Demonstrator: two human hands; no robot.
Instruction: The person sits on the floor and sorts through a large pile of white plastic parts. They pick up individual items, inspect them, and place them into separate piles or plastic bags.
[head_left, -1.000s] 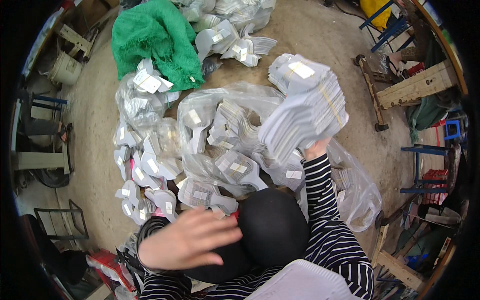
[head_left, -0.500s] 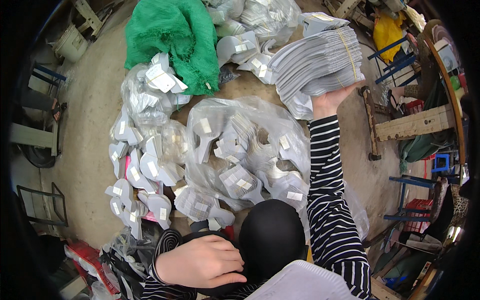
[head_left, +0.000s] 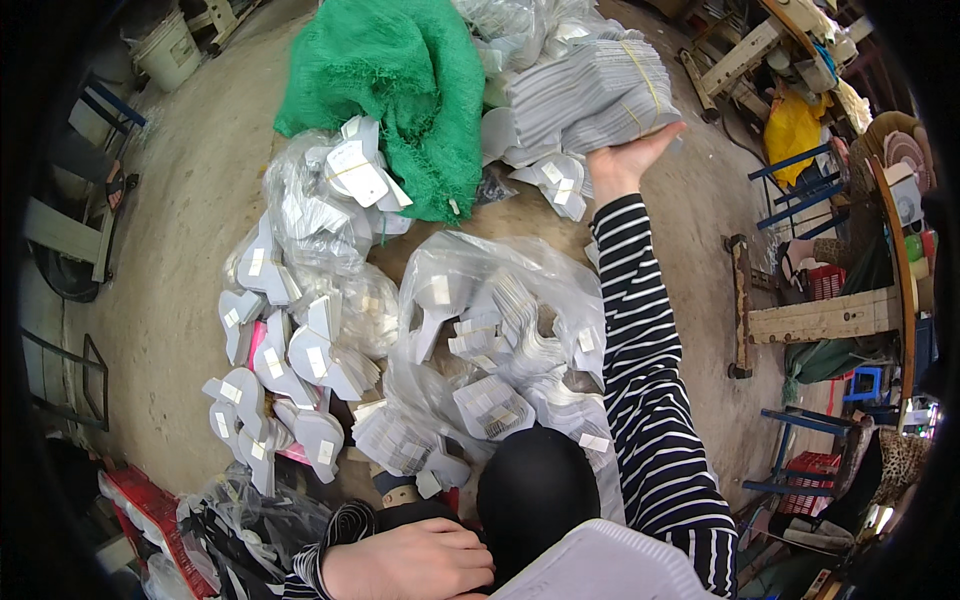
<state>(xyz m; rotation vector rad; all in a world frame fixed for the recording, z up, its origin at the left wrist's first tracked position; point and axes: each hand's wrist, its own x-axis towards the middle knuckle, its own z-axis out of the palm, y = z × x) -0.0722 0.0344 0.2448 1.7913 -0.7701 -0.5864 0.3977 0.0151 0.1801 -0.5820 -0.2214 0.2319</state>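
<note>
At the end of my outstretched right arm, my right hand (head_left: pixel 630 165) grips the near right end of a thick bundle of grey cut pieces (head_left: pixel 590 95), bound with a yellow band. Most of its fingers are hidden under the bundle. Beside the bundle's near edge lies a smaller labelled stack of grey pieces (head_left: pixel 558 182). My left hand (head_left: pixel 415 562) rests flat on my dark-clad leg, fingers stretched out and holding nothing. An open clear plastic bag (head_left: pixel 425 262) with several banded stacks lies on the floor before my knees.
A green woven sack (head_left: pixel 385 90) stands at the far left of the bundle. Labelled grey stacks (head_left: pixel 315 360) lie at left, some on pink material. Wooden-legged tables (head_left: pixel 825 318) and blue-framed stools (head_left: pixel 805 185) line the right side. A red crate (head_left: pixel 150 520) sits at lower left.
My right hand has carried the bundle leftward, nearer the green sack and the piles at the back. My left hand stays on my leg. The whole view has shifted slightly.
</note>
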